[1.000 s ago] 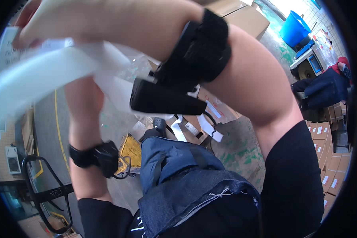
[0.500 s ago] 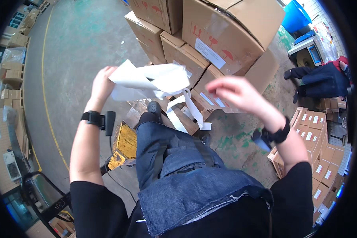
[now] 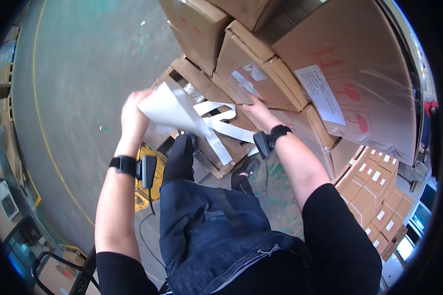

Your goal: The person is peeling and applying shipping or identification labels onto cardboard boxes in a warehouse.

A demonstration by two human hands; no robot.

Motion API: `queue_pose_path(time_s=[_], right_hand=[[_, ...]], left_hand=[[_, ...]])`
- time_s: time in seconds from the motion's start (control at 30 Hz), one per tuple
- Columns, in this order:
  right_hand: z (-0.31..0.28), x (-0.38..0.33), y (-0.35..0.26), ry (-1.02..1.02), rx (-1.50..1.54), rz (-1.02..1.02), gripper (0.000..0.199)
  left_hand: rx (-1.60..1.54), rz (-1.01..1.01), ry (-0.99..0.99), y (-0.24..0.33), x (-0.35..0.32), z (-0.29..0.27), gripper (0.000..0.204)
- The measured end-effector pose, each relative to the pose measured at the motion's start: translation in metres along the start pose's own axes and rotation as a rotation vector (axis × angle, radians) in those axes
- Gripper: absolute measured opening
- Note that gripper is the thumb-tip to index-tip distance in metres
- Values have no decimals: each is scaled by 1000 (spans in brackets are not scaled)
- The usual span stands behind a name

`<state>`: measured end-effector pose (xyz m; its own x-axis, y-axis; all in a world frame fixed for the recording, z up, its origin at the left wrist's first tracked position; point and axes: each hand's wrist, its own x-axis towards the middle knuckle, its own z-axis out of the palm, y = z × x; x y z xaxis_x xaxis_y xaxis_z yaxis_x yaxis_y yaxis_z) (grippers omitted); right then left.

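Observation:
My left hand (image 3: pixel 135 115) is closed on white paper sheets (image 3: pixel 167 108), bent and slightly blurred, held above a wooden pallet. White paper strips (image 3: pixel 220 129) dangle in loops from beside the sheets, over the pallet's slats. My right hand (image 3: pixel 261 114) reaches to the stacked cartons, its fingers stretched against the lower edge of a brown carton (image 3: pixel 275 83), and it appears to hold nothing. Just above those fingers, that carton bears a white label (image 3: pixel 246 83). A larger carton (image 3: pixel 379 64) to the right carries a big white label (image 3: pixel 320 94) and red printed symbols.
The wooden pallet (image 3: pixel 192 73) lies under the stack, close to my feet. Yellow metal equipment (image 3: pixel 155 172) stands by my left leg, with a black handle (image 3: pixel 44 263) at lower left. More labelled cartons (image 3: pixel 374 182) are stacked at right. A yellow line (image 3: pixel 49 142) crosses the floor.
My right hand has moved from the air to the carton face. The sheets have swung and folded in my left hand. My view has shifted closer to the stack.

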<state>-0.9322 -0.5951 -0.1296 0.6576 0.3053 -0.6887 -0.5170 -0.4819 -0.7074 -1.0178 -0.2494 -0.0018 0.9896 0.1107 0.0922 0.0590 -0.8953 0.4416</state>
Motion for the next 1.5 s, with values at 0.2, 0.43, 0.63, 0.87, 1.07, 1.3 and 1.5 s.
queue_pose_path(time_s=[0.2,0.43,0.63,0.87,1.07,1.3,1.5], right_hand=[[-34,-111,78,-325,-405,8,44],[-104,-238,119,-560,-897,-122,35],[-142,-306,122,-512,-918,-269,31],[-121,-343,149,-627,-823,-449,28],[-124,-361,223,-652,-782,-394,18],[6,-442,210,-980,-864,-423,13],[263,-696,131,-1262,-835,-1153,10]], left_hand=[[-39,-155,-173,41,-8,-18,62],[-799,-617,-196,162,-217,-67,40],[-909,-1288,147,279,-490,-76,40],[-614,-1362,-3,356,-609,-37,44],[-865,-1146,25,374,-663,-1,43],[-943,-1371,400,427,-842,37,42],[-423,-1879,455,511,-1033,64,39]])
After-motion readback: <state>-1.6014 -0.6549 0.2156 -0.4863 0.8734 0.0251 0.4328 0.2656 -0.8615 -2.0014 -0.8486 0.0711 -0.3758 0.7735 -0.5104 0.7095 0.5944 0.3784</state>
